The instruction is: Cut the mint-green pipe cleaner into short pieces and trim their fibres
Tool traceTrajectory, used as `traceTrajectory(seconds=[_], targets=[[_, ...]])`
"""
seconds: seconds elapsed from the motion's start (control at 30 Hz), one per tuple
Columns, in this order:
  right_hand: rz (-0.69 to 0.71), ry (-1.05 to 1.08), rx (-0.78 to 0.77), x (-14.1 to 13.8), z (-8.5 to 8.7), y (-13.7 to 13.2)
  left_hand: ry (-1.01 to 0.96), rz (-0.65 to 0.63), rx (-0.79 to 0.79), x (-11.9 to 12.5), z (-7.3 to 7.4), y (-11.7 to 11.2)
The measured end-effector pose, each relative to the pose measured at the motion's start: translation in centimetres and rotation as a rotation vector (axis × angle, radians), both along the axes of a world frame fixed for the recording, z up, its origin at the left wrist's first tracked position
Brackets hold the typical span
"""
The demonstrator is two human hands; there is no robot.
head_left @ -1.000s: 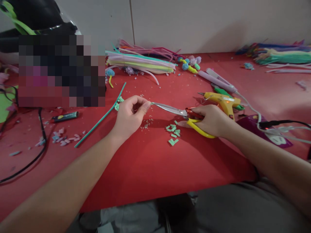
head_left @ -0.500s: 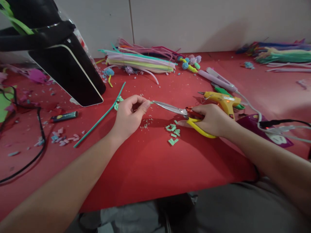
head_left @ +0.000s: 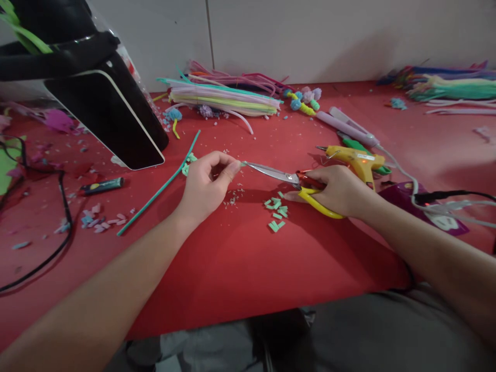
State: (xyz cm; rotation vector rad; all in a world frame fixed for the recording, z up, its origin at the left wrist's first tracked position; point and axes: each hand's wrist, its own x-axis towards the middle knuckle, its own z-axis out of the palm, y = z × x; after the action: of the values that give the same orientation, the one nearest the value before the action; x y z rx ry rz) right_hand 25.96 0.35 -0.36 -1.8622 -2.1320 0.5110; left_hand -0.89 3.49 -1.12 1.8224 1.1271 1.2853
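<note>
My left hand (head_left: 209, 181) pinches a tiny light green piece (head_left: 243, 164) between thumb and forefinger; only its tip shows, and it looks like a snippet of pipe cleaner. At that tip lie the blades of the scissors (head_left: 273, 173), which look nearly closed. My right hand (head_left: 341, 191) is wrapped round their red and yellow handles. Below the blades, several short green pipe cleaner pieces (head_left: 277, 206) are scattered on the red table. Left of my left hand lies a long teal pipe cleaner (head_left: 158, 191), beside a small heap of green pieces (head_left: 186, 168).
A yellow glue gun (head_left: 356, 159) and a lilac hair-straightener-like tool (head_left: 346, 128) lie at the right with cords. Bundled pipe cleaners (head_left: 228, 98) rest along the wall. A phone (head_left: 108, 119) leans at the left, near a marker-like tube (head_left: 103, 186) and a black cable (head_left: 65, 206).
The scissors' yellow handle has shifted very slightly. Both hands stay practically where they were, with the blades still at the green piece.
</note>
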Motion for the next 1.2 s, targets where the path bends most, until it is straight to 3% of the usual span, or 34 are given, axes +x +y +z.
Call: traceTrajectory(seconds=[0.43, 0.67, 1.2], targets=[[-0.010, 0.063, -0.005, 0.15, -0.07, -0.20, -0.059, -0.033, -0.069, -0.03, 0.10, 0.02], [0.020, 0.051, 0.054, 0.16, -0.45, -0.30, -0.032, -0.044, -0.082, 0.01, 0.37, -0.13], [0.011, -0.006, 0.028, -0.01, -0.26, -0.23, -0.079, -0.085, -0.148, -0.20, 0.26, -0.08]])
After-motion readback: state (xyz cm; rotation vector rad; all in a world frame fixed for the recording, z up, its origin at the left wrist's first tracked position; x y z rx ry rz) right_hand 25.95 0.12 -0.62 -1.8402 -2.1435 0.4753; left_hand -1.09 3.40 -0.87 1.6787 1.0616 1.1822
